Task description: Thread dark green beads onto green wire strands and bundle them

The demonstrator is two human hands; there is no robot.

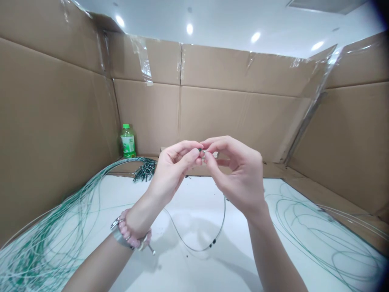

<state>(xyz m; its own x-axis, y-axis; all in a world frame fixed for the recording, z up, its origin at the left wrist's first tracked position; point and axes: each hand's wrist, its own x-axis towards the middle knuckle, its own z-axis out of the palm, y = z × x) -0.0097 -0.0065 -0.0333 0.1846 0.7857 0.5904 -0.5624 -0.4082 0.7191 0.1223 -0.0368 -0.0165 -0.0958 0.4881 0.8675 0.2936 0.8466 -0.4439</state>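
Observation:
My left hand [176, 166], with a pink bead bracelet [130, 235] at the wrist, pinches a tiny dark green piece [199, 150] between thumb and fingertips. Close beside it, my right hand [237, 170] has thumb and forefinger pressed together on something thin and pale, too small to make out. The fingertips of both hands nearly meet. Below them a thin green wire [224, 215] hangs in a loop over the white board, with small black beads [212, 243] on its lower part. Where its ends go behind the hands is hidden.
A large bundle of green wires [60, 227] lies on the left, its dark ends [145, 169] gathered at the back. Loose wire coils [319, 231] spread over the white board [188, 275] at right. A green-capped bottle [128, 142] stands by the cardboard wall [146, 113].

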